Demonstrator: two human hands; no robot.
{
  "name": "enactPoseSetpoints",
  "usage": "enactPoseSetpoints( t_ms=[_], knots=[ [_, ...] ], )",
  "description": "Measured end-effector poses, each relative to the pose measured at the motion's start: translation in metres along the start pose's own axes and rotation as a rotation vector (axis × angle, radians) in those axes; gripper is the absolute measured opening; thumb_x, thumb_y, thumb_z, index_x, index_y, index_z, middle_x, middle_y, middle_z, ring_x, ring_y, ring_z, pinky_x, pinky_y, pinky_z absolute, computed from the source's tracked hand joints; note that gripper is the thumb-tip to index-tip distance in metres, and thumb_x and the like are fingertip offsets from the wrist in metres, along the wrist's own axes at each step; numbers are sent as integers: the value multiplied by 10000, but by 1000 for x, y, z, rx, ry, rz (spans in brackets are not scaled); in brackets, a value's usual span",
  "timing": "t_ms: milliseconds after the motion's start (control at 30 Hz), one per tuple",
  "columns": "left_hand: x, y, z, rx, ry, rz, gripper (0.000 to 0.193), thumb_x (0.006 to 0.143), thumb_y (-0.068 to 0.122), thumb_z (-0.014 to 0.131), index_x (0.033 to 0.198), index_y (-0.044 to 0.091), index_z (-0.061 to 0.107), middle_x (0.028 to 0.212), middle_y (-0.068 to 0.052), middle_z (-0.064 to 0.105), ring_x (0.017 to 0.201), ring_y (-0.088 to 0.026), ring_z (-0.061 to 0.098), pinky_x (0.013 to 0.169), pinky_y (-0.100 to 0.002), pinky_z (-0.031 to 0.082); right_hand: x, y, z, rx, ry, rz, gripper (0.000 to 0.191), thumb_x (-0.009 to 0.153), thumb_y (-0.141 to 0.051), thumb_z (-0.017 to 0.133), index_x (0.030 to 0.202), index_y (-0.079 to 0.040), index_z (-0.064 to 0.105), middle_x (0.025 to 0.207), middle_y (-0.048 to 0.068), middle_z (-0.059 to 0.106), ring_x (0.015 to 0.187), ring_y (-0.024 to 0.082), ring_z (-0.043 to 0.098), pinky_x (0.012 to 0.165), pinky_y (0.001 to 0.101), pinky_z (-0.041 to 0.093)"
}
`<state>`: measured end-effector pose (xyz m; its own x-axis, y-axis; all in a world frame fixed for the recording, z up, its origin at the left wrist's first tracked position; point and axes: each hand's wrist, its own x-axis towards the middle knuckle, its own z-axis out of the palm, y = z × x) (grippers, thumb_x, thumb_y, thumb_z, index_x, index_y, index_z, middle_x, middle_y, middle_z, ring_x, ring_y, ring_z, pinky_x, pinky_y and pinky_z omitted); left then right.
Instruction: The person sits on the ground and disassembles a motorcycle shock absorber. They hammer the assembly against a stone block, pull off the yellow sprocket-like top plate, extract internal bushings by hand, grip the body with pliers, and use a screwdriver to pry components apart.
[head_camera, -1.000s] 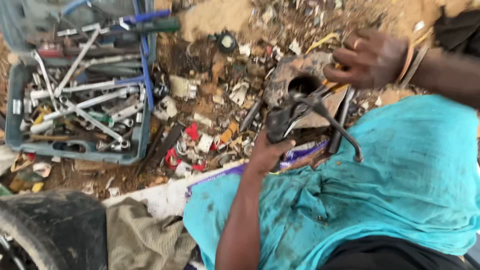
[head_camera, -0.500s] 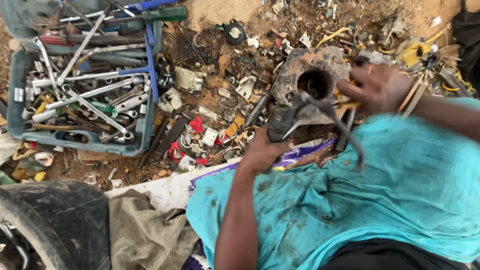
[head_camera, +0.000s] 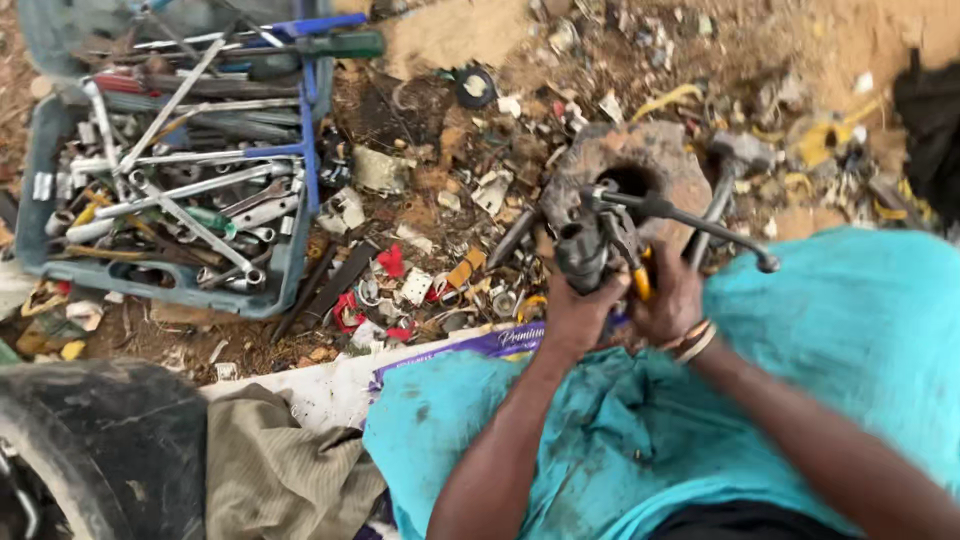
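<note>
Both hands meet over the person's lap: the left hand (head_camera: 572, 312) is wrapped around the lower end of a dark metal part (head_camera: 585, 245), and the right hand (head_camera: 672, 300) closes on a yellow-handled tool (head_camera: 640, 280) pressed against that part, just to its right. A thin black rod (head_camera: 700, 222) runs from the top of the part out to the right, ending in a small knob. The part sits near the middle of the scene, above the teal cloth (head_camera: 860, 330) on the knees and in front of a rusty round casting (head_camera: 650, 165) on the ground beyond. To work it well, the left hand likely needs to hold the part firm against the knee so it cannot twist, while the right keeps the tool square to the fitting; a slip could drive the tip toward the left fingers. Spare tools lie in the blue crate (head_camera: 290, 280) far left, among scattered scrap.
</note>
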<state>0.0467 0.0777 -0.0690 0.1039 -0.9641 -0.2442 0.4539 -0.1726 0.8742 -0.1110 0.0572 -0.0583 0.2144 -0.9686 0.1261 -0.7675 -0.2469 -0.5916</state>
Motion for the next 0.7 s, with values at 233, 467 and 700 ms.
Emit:
enactPoseSetpoints(
  t_ms=[233, 467, 700],
  knots=[
    [9, 32, -63, 797, -291, -361, 404, 802, 95, 788, 1186, 26, 681, 903, -98, 736, 774, -198, 652, 738, -354, 545, 141, 79, -101, -1094, -906, -784, 594, 921, -453, 728, 1418, -266, 460, 978, 84, 589, 743, 192, 614, 466, 306, 524],
    [4, -30, -12, -25, -64, -129, 234, 941, 60, 804, 1078, -61, 659, 935, -96, 682, 841, -176, 632, 762, -345, 523, 65, 14, -53, -259, -225, -111, 741, 556, -111, 805, 1263, -102, 582, 1066, 250, 604, 769, 456, 642, 607, 550, 541],
    [2, -14, -17, 60, 52, -106, 369, 829, 28, 785, 1176, 31, 660, 1023, -24, 741, 881, -134, 687, 804, -297, 562, 31, 31, -22, -131, -29, -317, 634, 665, -121, 745, 1263, -115, 535, 996, 173, 617, 855, 443, 650, 699, 553, 538]
  ],
)
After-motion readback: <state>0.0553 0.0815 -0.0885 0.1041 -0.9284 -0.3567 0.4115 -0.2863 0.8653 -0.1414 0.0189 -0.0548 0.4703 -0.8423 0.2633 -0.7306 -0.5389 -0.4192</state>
